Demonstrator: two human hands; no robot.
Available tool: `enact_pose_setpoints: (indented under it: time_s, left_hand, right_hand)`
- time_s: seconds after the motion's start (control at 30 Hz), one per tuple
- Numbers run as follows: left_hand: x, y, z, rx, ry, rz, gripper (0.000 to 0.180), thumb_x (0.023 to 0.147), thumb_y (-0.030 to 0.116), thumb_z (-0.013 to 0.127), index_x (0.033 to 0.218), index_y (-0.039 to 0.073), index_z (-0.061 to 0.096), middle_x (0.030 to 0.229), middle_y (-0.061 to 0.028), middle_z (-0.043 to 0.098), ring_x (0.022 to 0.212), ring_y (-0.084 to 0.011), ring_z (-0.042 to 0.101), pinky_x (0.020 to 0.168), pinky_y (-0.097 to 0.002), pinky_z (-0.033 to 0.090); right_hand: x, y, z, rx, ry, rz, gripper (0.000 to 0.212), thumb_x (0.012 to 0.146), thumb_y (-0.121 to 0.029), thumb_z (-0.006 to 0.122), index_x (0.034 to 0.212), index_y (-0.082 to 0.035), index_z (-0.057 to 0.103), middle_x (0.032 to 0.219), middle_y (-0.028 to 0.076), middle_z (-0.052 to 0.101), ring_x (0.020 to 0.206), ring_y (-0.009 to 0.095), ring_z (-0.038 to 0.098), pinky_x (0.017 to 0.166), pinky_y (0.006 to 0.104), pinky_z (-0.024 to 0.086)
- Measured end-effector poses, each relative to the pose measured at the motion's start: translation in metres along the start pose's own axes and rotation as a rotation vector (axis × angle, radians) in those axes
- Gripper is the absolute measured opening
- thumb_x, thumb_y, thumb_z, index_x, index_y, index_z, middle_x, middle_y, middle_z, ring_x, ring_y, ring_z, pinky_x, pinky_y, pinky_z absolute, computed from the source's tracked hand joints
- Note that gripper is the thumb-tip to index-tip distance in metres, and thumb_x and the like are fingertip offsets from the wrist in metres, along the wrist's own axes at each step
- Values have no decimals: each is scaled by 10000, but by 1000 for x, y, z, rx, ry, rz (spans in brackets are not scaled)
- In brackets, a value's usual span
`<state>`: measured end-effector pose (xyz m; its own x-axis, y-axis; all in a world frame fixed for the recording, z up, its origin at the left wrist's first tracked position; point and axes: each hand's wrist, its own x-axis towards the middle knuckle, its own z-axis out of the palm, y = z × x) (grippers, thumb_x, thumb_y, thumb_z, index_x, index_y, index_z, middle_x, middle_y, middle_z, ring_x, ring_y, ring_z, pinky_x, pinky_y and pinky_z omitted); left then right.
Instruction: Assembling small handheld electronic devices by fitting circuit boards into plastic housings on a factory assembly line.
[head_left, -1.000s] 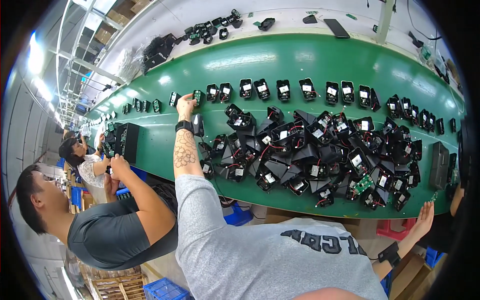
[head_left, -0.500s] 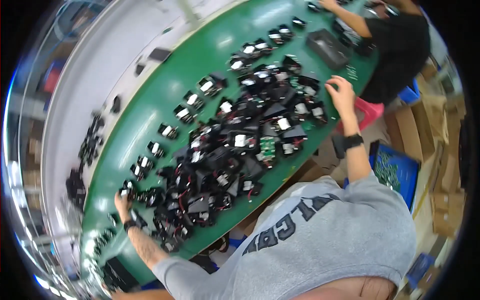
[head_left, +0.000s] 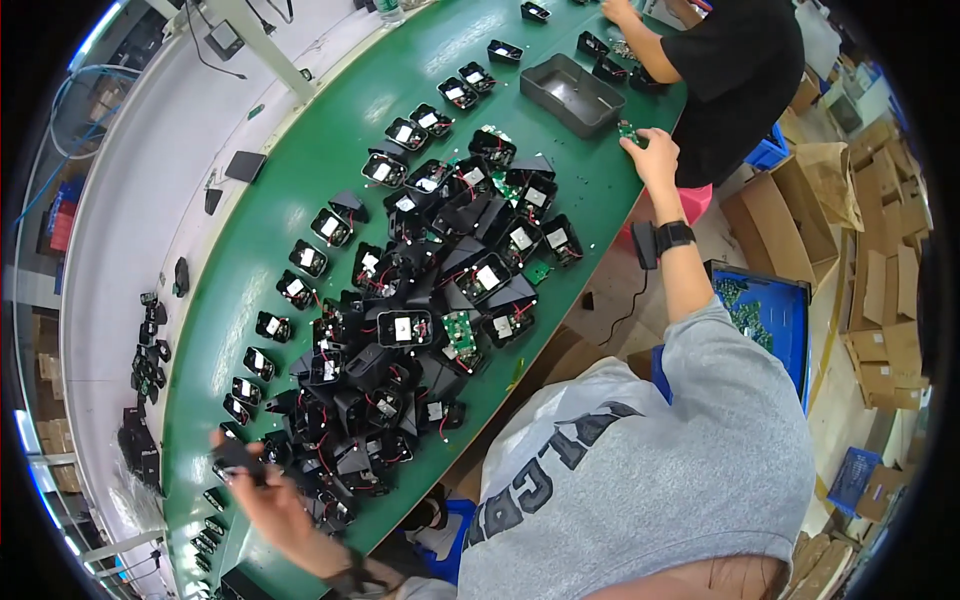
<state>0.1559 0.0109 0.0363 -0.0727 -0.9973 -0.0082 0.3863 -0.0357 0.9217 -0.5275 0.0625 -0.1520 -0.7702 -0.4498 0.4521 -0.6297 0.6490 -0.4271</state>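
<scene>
My right hand (head_left: 655, 158) is out over the table's near edge, fingertips pinched on a small green circuit board (head_left: 627, 131). At the lower left, my left hand (head_left: 272, 508) is smeared by motion, its fingers around a black plastic piece (head_left: 238, 459). Between my hands spreads a heap of black plastic housings (head_left: 403, 328) with white blocks and red wires inside. On the heap lies a bare green circuit board (head_left: 459, 334). A loose row of similar open housings (head_left: 308, 258) runs along the heap's far side.
A dark grey bin (head_left: 572, 92) stands beyond my right hand, near a co-worker in black (head_left: 738, 70). A blue crate (head_left: 790, 330) of green boards sits right of me, by cardboard boxes (head_left: 885, 300). The green table (head_left: 200, 330) borders a white ledge (head_left: 150, 230).
My left hand has pulled back toward me with a black plastic piece. My right hand has moved slightly farther out, a green board now showing at its fingertips. The view has shifted.
</scene>
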Motion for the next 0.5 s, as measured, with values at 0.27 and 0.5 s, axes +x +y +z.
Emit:
enact_pose_setpoints:
  time_s: [0.27,0.5]
  left_hand:
    - [-31,-95,112,-75,-77,-180,679,867,104,552,1464,67,232,1178,-239,573,725,-249,680,448,-209,501]
    - [-26,-101,143,7,-63,-118,658,824,86,603,1411,40,312,1041,-179,612,640,-199,646,470,-230,506]
  right_hand:
    - [-32,-41,-39,484,-188,-10,218,760,-86,696,974,-76,659,835,75,678,766,198,647,706,313,510]
    - [-135,-169,-117,1627,-879,143,241,862,-34,610,1097,-30,557,887,79,608,625,114,559,530,220,447]
